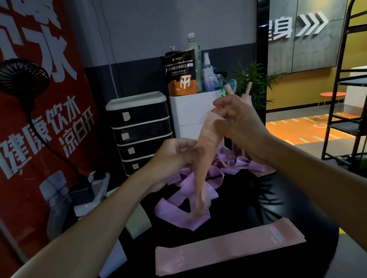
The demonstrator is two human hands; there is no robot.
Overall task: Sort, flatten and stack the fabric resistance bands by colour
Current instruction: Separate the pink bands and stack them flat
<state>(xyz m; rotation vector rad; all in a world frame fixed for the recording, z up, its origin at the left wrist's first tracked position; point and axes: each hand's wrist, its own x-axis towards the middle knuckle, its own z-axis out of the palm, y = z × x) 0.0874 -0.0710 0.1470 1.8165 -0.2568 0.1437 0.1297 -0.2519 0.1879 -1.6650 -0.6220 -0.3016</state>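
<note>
I hold a peach-pink fabric band (pixel 207 140) up in the air over the black round table (pixel 297 197). My right hand (pixel 236 119) pinches its upper end. My left hand (pixel 175 155) grips it lower down, and the band's tail hangs blurred below. Under it lies a tangled heap of lilac bands (pixel 185 208), with some pink ones mixed in at the back. Near the table's front edge rests a flat stack of pink bands (pixel 230 248), printed with "15".
A black drawer unit (pixel 140 129) and a white cabinet (pixel 194 112) with a pouch and bottles stand behind the table. A fan (pixel 21 76) and power strip (pixel 92 187) are at the left. A black metal shelf (pixel 360 106) stands to the right.
</note>
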